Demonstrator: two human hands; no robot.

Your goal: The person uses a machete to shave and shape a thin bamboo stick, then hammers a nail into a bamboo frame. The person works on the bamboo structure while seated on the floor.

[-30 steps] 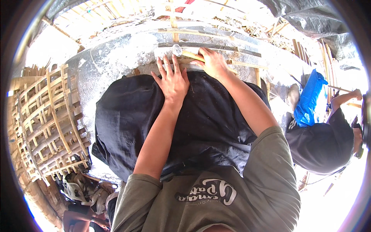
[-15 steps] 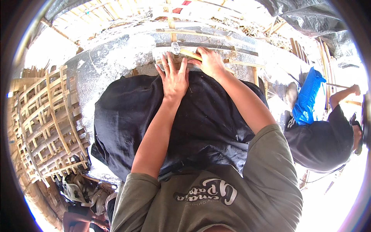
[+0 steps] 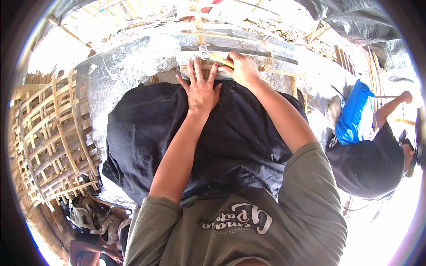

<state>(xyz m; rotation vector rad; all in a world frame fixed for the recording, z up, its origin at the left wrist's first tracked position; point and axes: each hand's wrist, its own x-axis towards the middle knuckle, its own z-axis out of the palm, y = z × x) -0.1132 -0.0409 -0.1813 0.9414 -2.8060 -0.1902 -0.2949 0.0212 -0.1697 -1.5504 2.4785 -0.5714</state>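
In my right hand (image 3: 244, 70) is the pale wooden handle of a hammer (image 3: 220, 59), with the fingers wrapped round it. The bright, washed-out hammer head (image 3: 204, 52) lies against the crossing of the bamboo strips, just beyond my left fingertips. My left hand (image 3: 201, 88) is open, its fingers spread flat over the near bamboo strip (image 3: 266, 69). Beyond it runs a darker strip (image 3: 248, 52), and an upright strip (image 3: 199, 22) crosses them. Whether a nail sits under the hammer head I cannot tell.
Black cloth (image 3: 222, 133) covers my lap. Stacked woven bamboo panels (image 3: 53, 137) stand at the left, above a bundle of bags (image 3: 91, 217). A person in dark clothes (image 3: 364, 164) works at the right beside a blue plastic sheet (image 3: 354, 113). Another person's arm shows lower left.
The hammer head and my right hand have shifted slightly to the right. My left thumb has spread away from the fingers. The person at the right has moved an arm a little.
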